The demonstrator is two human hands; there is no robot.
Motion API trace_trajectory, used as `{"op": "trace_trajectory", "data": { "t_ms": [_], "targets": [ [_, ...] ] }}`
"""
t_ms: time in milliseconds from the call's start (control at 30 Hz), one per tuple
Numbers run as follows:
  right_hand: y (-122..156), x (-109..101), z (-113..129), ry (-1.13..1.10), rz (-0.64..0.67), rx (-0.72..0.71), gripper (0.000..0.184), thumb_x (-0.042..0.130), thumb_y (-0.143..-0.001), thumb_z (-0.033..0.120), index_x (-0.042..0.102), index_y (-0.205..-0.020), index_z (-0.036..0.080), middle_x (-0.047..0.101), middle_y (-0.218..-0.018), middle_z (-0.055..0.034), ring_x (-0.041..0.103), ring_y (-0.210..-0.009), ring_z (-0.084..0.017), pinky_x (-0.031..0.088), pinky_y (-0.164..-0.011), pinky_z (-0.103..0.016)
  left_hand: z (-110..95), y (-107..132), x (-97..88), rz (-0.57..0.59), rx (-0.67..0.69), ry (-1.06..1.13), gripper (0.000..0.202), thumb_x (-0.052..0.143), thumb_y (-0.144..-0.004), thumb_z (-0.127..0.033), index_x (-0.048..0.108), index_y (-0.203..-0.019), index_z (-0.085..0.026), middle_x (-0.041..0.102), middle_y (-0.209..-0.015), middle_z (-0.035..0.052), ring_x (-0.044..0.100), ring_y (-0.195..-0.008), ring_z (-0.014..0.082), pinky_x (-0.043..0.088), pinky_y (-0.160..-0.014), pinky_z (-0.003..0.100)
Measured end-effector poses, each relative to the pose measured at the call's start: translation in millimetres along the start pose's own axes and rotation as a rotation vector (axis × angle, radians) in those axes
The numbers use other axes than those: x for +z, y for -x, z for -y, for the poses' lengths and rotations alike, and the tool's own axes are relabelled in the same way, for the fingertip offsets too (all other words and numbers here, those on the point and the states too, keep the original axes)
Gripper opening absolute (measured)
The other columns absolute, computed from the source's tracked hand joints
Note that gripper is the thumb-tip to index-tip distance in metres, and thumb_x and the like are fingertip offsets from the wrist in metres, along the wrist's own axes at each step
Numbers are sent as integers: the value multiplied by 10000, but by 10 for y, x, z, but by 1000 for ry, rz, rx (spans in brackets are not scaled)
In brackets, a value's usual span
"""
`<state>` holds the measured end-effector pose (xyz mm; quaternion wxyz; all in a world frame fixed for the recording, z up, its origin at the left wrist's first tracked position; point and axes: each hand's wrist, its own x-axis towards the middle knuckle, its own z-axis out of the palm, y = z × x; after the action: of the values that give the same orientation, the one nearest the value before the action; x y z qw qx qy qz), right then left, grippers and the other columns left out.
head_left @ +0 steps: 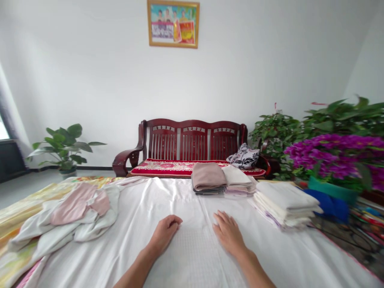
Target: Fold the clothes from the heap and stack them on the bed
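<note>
A white cloth lies spread over the surface in front of me, with a faint checked weave and long creases. My left hand rests on it left of the middle, its fingers loosely bent, a small gap beside the thumb and nothing visible in it. To the right, my right hand lies palm down on the same cloth, fingers stretched forward and holding nothing. Beyond it sit a folded brownish-pink cloth and a folded white stack. Nearer on the right is a taller pile of folded white cloths.
On the left lies a rumpled white and pink garment over yellow patterned fabric. Behind stands a dark red wooden bench with a patterned cushion. Potted plants and purple flowers flank the area.
</note>
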<state>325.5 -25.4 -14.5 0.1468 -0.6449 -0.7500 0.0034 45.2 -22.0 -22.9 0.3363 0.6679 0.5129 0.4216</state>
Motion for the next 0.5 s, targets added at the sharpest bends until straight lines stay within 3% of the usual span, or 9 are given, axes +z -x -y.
{"op": "trace_trajectory", "data": {
  "t_ms": [100, 233, 400, 500],
  "targets": [
    [-33, 87, -95, -30, -40, -32, 487, 409, -931, 321, 589, -1375, 231, 510, -1501, -89, 420, -1416, -293, 289, -1176, -528, 77, 25, -100, -185, -36, -28, 263, 463, -799, -128, 697, -911, -171, 707, -826, 38, 657, -818, 198, 501, -797, 309],
    [-103, 227, -216, -54, -90, -70, 487, 404, -917, 345, 620, -1337, 227, 541, -1472, -90, 456, -1389, -301, 317, -1160, -539, 108, 25, -350, -531, -12, -289, 354, 482, -811, -60, 699, -1065, -179, 686, -1121, 98, 627, -1085, 236, 454, -998, 380],
    [-155, 324, -319, -85, -150, -121, 493, 403, -906, 379, 650, -1295, 205, 573, -1435, -109, 490, -1359, -315, 363, -1134, -544, 31, 66, -850, -920, -205, -643, 455, 536, -850, -137, 599, -1300, -175, 512, -1415, 163, 449, -1327, 323, 347, -1103, 506],
    [-174, 338, -341, -105, -166, -139, 484, 418, -897, 384, 667, -1272, 208, 598, -1406, -112, 523, -1327, -306, 394, -1120, -505, 55, 72, -1227, -1069, -310, -752, 483, 549, -864, -216, 550, -1345, -174, 418, -1489, 187, 352, -1398, 350, 315, -1112, 550]
  ]
}}
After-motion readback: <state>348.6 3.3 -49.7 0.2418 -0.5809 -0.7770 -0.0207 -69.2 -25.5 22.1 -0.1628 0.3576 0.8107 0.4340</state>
